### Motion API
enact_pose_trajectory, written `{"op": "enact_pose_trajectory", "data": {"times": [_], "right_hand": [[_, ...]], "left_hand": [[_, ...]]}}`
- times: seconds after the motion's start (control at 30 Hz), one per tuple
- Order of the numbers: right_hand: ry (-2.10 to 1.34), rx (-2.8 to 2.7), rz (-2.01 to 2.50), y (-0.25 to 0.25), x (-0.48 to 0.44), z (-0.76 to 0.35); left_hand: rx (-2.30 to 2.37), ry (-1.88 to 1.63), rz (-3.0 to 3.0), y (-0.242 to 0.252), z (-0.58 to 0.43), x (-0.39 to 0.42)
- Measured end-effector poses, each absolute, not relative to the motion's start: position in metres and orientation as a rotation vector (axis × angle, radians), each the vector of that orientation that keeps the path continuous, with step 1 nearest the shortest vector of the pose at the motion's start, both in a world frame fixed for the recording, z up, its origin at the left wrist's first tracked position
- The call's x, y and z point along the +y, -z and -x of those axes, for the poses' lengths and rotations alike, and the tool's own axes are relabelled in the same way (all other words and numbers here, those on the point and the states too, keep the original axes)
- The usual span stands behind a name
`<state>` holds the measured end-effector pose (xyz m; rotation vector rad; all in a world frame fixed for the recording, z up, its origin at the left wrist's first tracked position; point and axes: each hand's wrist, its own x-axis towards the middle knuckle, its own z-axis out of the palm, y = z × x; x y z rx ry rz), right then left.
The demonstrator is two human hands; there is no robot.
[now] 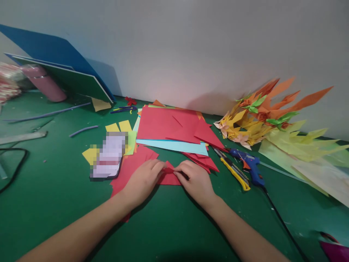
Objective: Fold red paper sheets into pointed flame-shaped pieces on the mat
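A small piece of red paper [169, 178] lies between my hands near the middle of the green table, with a small peak at its top edge. My left hand [145, 179] has its fingers closed on the left side of this paper. On the right side, my right hand [196, 180] pinches the same paper between thumb and forefinger. More red paper [129, 165] lies under and left of my left hand. Just beyond my hands is a stack of red sheets [166, 123] with a light blue strip [174, 146] along its near edge.
A phone [110, 154] rests on the left by yellow slips [89, 155]. Right of my hands are a yellow cutter [234, 173] and a blue glue gun [252, 167] with a cord. Orange paper flowers [264, 114] stand back right; a pink bottle [46, 83] leans back left.
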<state>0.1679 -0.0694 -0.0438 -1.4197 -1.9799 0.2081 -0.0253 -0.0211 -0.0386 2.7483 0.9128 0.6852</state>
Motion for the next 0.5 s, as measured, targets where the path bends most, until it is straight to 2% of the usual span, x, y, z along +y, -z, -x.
{"op": "enact_pose_trajectory", "data": {"times": [0.5], "right_hand": [[-0.008,-2.165,1.232,0.0473,-0.0727,-0.1703]], "left_hand": [[0.664,-0.562,-2.889,0.0334,0.0338,-0.0186]]}}
